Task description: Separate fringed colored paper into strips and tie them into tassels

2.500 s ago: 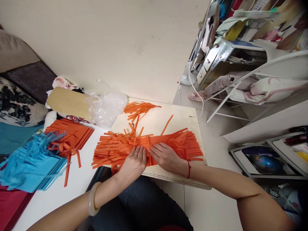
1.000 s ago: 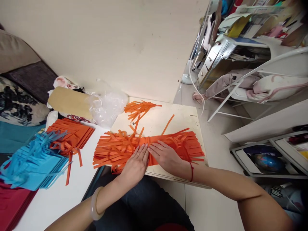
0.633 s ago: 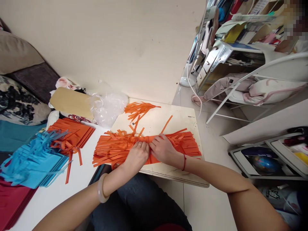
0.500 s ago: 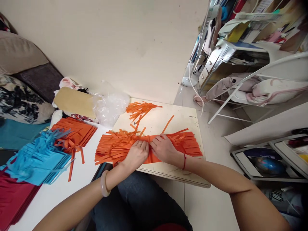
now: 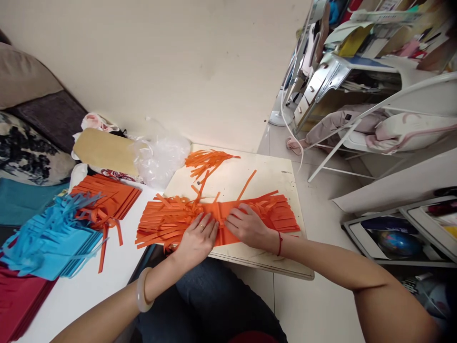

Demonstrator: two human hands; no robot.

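A sheet of orange fringed tissue paper (image 5: 285,213) lies across a small cream board (image 5: 271,178), cut into strips at both ends with an uncut band in the middle. My left hand (image 5: 198,237) rests on the left part of that band, fingers stretched flat over the paper. Just right of the centre crease, my right hand (image 5: 248,227) has its fingers bent and closed on the paper. Between the two sets of fingertips is a narrow gap. Behind the sheet lies an orange tassel (image 5: 210,159) with a twisted end, and a loose orange strip (image 5: 246,185).
To the left, a white surface (image 5: 117,281) bears stacks of orange paper (image 5: 123,190), blue fringed paper (image 5: 60,247) and dark red paper (image 5: 21,300). A clear plastic bag (image 5: 162,162) sits by the wall. At right stand a white folding chair (image 5: 357,126) and a shelf rack (image 5: 400,238).
My left hand has shifted slightly left and down, its fingers flatter on the paper. My right hand has moved a little right and down, opening the gap between the hands.
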